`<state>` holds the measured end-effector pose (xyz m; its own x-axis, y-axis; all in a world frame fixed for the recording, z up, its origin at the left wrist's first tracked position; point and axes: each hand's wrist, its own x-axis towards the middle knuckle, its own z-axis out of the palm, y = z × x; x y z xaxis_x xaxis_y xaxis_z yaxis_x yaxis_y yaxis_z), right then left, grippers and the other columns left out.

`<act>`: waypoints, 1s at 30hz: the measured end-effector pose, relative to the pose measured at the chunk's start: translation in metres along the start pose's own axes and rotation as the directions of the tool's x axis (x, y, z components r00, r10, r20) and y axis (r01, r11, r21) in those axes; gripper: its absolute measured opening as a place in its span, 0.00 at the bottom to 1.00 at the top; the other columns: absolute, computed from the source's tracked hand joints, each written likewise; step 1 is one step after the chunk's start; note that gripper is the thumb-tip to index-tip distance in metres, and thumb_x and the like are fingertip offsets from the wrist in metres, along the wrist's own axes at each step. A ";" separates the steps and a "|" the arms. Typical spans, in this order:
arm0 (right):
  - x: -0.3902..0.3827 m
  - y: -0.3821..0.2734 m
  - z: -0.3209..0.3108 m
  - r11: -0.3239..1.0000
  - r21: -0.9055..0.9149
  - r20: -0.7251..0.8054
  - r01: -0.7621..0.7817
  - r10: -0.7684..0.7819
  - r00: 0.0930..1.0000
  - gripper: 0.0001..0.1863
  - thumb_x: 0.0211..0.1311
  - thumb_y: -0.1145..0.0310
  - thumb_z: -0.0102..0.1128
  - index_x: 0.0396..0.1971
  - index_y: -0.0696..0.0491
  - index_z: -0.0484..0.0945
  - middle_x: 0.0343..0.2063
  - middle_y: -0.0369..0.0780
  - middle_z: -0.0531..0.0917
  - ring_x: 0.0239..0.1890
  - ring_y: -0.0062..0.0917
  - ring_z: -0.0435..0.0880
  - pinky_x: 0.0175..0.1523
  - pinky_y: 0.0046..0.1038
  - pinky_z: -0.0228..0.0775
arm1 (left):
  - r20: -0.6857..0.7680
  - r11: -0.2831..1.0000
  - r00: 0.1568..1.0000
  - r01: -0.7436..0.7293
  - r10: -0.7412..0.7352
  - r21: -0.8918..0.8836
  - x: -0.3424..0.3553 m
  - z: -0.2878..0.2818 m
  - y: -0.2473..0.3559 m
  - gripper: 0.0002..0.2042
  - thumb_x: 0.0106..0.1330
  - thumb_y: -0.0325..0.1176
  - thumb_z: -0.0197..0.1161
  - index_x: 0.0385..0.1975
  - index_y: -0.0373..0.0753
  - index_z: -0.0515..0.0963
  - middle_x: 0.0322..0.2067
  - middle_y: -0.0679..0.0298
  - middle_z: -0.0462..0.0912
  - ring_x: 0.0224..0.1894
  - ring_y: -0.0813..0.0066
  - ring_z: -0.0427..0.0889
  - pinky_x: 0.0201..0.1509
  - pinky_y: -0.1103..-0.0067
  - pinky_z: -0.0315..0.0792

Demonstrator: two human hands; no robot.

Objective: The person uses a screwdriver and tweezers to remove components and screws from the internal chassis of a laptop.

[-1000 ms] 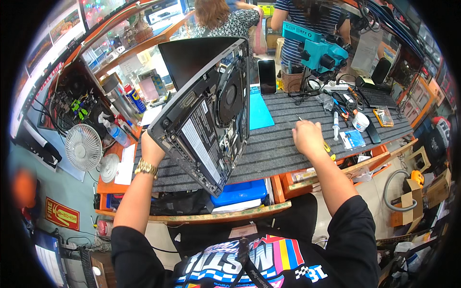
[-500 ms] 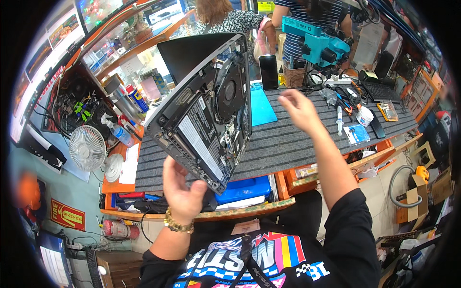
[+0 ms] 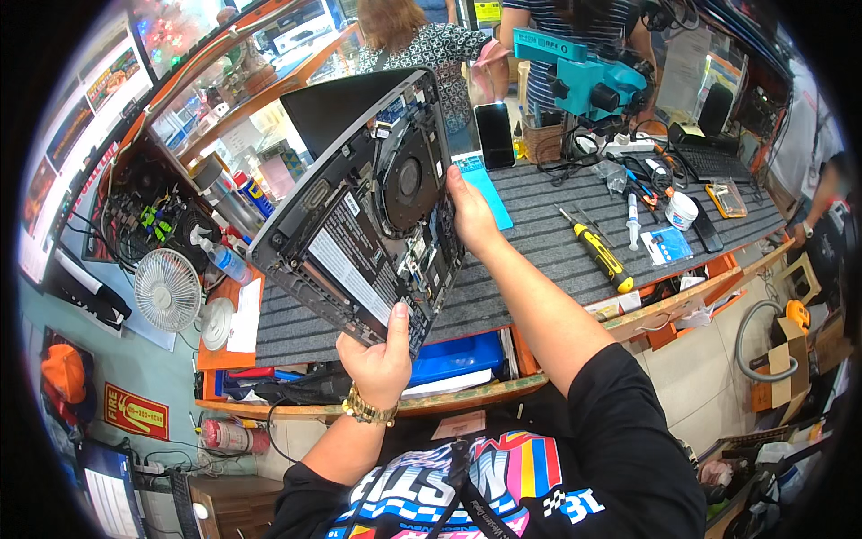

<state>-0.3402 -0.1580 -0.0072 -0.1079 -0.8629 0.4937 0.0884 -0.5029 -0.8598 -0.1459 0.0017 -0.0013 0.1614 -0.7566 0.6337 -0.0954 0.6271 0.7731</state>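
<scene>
Over the left half of the grey ribbed table (image 3: 539, 216), tilted up with its inner parts bared, is a dark grey laptop (image 3: 352, 207) with a round black fan; clock directions here run from its middle. Both hands are closed on it. The left hand (image 3: 377, 359) grips the lower edge at six o'clock, thumb on the bared face; the right hand (image 3: 474, 214) grips the side edge at three o'clock, its fingertips partly hidden. The lowest corner reaches the table's front edge, above the blue plastic container (image 3: 456, 361) at five o'clock; whether it touches is unclear. A flat cyan mat (image 3: 486, 196) lies just beyond the right hand. Bare table stretches past it at three o'clock, up to a yellow-and-black screwdriver (image 3: 600, 254) whose handle end is near the front edge. Farther along are a clear slim syringe (image 3: 632, 225) and a round white tub (image 3: 681, 213). At eight o'clock, a white round-caged desk fan (image 3: 168, 289) stands well apart.
</scene>
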 end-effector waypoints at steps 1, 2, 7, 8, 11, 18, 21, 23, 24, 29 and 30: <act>0.001 0.000 0.001 1.000 -0.006 -0.002 0.020 -0.020 1.000 0.42 0.86 0.37 0.36 0.58 0.65 0.82 0.57 0.46 0.85 0.59 0.30 0.79 0.70 0.31 0.64 | -0.009 0.998 0.999 -0.044 0.044 0.033 0.001 0.000 0.001 0.02 0.69 0.21 0.70 0.36 0.28 0.86 0.32 0.57 0.92 0.33 0.73 0.88 0.41 0.75 0.79; 0.002 -0.001 0.001 1.000 -0.004 -0.001 0.023 -0.023 1.000 0.42 0.86 0.37 0.36 0.58 0.65 0.82 0.57 0.46 0.85 0.59 0.30 0.79 0.70 0.31 0.64 | -0.010 0.998 0.999 -0.047 0.048 0.034 0.003 -0.002 0.000 0.02 0.69 0.21 0.70 0.36 0.28 0.86 0.32 0.57 0.92 0.33 0.73 0.88 0.41 0.75 0.79; 0.003 -0.001 0.008 0.996 -0.014 -0.174 0.085 -0.087 0.981 0.39 0.85 0.39 0.41 0.49 0.66 0.83 0.45 0.41 0.88 0.51 0.25 0.81 0.62 0.28 0.70 | 0.053 0.988 0.995 -0.095 0.089 0.120 0.014 -0.001 -0.002 0.01 0.69 0.21 0.71 0.36 0.30 0.87 0.31 0.55 0.91 0.31 0.67 0.90 0.40 0.74 0.79; 0.008 0.010 0.003 0.999 -0.043 -0.181 0.020 -0.027 0.983 0.39 0.85 0.39 0.42 0.50 0.66 0.84 0.45 0.42 0.88 0.51 0.25 0.81 0.62 0.28 0.70 | 0.076 0.985 0.992 -0.114 0.104 0.132 0.018 -0.002 -0.002 0.02 0.69 0.22 0.71 0.36 0.31 0.87 0.31 0.55 0.91 0.31 0.66 0.90 0.40 0.74 0.79; 0.005 -0.003 0.007 1.000 -0.011 -0.182 -0.013 0.011 0.983 0.40 0.86 0.39 0.38 0.55 0.66 0.83 0.54 0.43 0.86 0.56 0.25 0.78 0.67 0.28 0.66 | 0.133 0.969 0.986 -0.127 0.100 0.211 0.032 -0.005 0.005 0.02 0.68 0.23 0.71 0.34 0.31 0.86 0.28 0.56 0.90 0.28 0.66 0.88 0.36 0.73 0.78; 0.013 0.009 0.007 0.965 0.261 -0.272 -0.021 0.094 0.958 0.40 0.86 0.40 0.39 0.62 0.66 0.79 0.58 0.45 0.85 0.60 0.30 0.80 0.68 0.29 0.66 | 0.273 0.996 0.962 0.000 -0.023 0.084 0.081 -0.011 0.022 0.08 0.70 0.27 0.72 0.44 0.29 0.86 0.34 0.61 0.92 0.35 0.80 0.86 0.42 0.76 0.80; 0.005 0.005 0.012 0.931 0.362 -0.284 -0.047 0.159 0.946 0.39 0.87 0.41 0.38 0.66 0.65 0.76 0.62 0.45 0.82 0.62 0.30 0.80 0.70 0.30 0.67 | 0.385 0.996 0.922 -0.001 -0.035 0.093 0.111 -0.015 0.032 0.11 0.70 0.28 0.71 0.47 0.29 0.85 0.37 0.62 0.92 0.38 0.80 0.85 0.45 0.75 0.80; -0.005 -0.002 0.019 0.879 0.477 -0.342 -0.004 0.189 0.921 0.39 0.87 0.40 0.37 0.66 0.64 0.76 0.62 0.45 0.82 0.63 0.30 0.80 0.70 0.32 0.68 | 0.487 0.997 0.873 -0.033 -0.009 0.076 0.135 -0.018 0.036 0.14 0.69 0.29 0.71 0.50 0.29 0.85 0.40 0.60 0.92 0.40 0.79 0.86 0.48 0.75 0.80; -0.012 -0.008 0.024 0.847 0.532 -0.323 -0.022 0.227 0.919 0.39 0.86 0.39 0.37 0.67 0.62 0.74 0.63 0.44 0.82 0.63 0.31 0.80 0.70 0.33 0.69 | 0.539 0.996 0.842 -0.033 -0.018 0.084 0.146 -0.019 0.039 0.14 0.68 0.30 0.72 0.49 0.29 0.85 0.39 0.60 0.92 0.40 0.79 0.86 0.48 0.75 0.80; -0.046 -0.017 0.051 0.760 0.649 -0.411 0.025 0.323 0.853 0.37 0.85 0.39 0.39 0.69 0.58 0.71 0.64 0.44 0.81 0.63 0.36 0.81 0.70 0.41 0.72 | 0.748 0.878 0.653 -0.281 -0.121 0.388 0.200 -0.015 0.057 0.21 0.66 0.37 0.74 0.52 0.28 0.83 0.37 0.63 0.90 0.37 0.82 0.83 0.44 0.78 0.78; -0.053 -0.019 0.052 0.743 0.669 -0.449 0.027 0.375 0.811 0.36 0.85 0.39 0.39 0.69 0.58 0.71 0.64 0.43 0.81 0.64 0.37 0.81 0.70 0.42 0.71 | 0.766 0.854 0.629 -0.320 -0.130 0.409 0.206 -0.007 0.060 0.21 0.65 0.38 0.74 0.52 0.29 0.83 0.37 0.62 0.90 0.37 0.80 0.84 0.45 0.76 0.79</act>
<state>-0.2848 -0.1051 -0.0104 -0.4993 -0.8662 0.0187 0.7254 -0.4297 -0.5377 -0.1113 -0.1152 0.1755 -0.6384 -0.6999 0.3203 -0.5349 0.7026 0.4693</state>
